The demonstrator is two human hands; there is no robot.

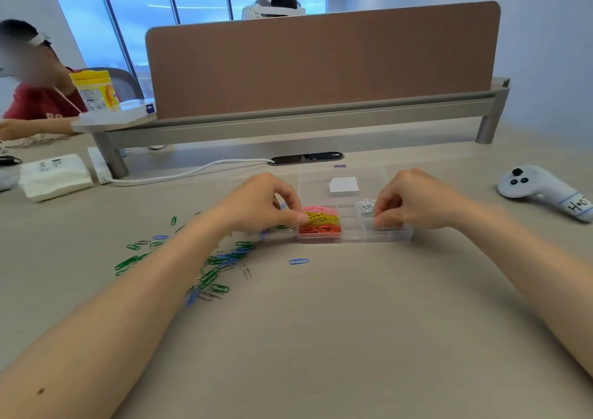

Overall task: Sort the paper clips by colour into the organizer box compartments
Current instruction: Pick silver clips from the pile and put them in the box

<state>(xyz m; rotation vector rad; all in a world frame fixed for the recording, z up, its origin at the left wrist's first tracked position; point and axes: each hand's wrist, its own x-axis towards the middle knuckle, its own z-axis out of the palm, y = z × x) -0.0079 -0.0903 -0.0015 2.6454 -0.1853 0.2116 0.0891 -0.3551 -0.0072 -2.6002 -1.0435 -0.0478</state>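
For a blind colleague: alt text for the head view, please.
A left hand and right hand, fingers curled, over a clear organizer box with pink, yellow, orange and white paper clips in separate compartments. Green, blue and silver clips lie loose on the table beside it.

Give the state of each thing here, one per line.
organizer box, lid open, partly filled.
sorted clips, pink, yellow, orange in left compartments.
white clips, in a right compartment.
loose clips, unsorted on table.
left hand, fingers curled at box.
right hand, fingers curled at box.
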